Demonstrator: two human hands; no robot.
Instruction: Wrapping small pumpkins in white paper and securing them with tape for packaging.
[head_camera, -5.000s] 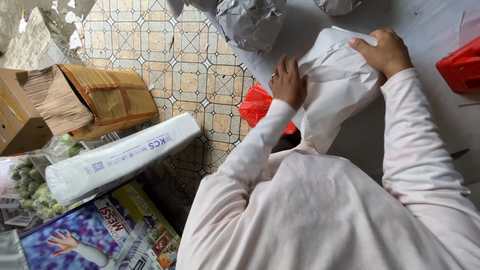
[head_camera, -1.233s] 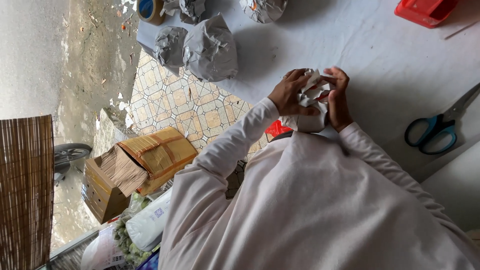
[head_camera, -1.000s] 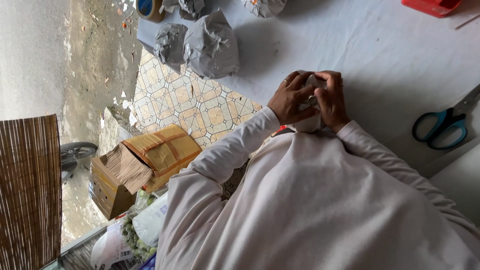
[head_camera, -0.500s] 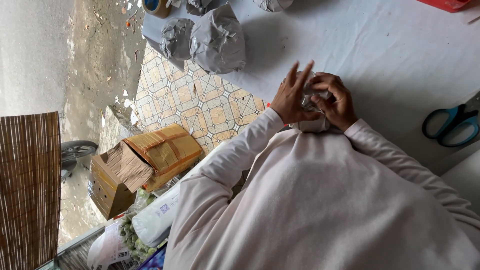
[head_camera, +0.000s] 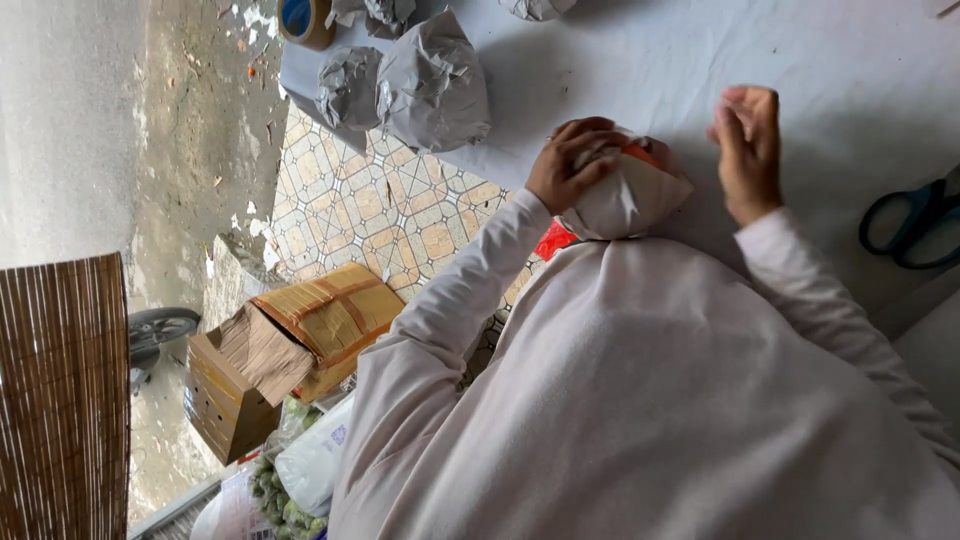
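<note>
My left hand (head_camera: 572, 162) presses down on a bundle wrapped in pale paper (head_camera: 628, 200), its fingers curled over the crumpled top. A bit of orange (head_camera: 641, 153) shows through the wrap there. The bundle rests at the near edge of the white table (head_camera: 820, 50), right in front of my chest. My right hand (head_camera: 746, 148) is lifted off to the right of the bundle, slightly blurred, with nothing seen in it.
Two grey paper-wrapped bundles (head_camera: 432, 85) stand at the table's left end beside a tape roll (head_camera: 303, 20). Dark-handled scissors (head_camera: 915, 225) lie at the right. On the tiled floor are an open cardboard box (head_camera: 290, 350), a red item (head_camera: 553, 240) and bags (head_camera: 300, 470).
Five seconds ago both hands smoothed a flat paper sheet. It is now gathered round the bundle. In the last half second my right hand has come off it and moved right.
</note>
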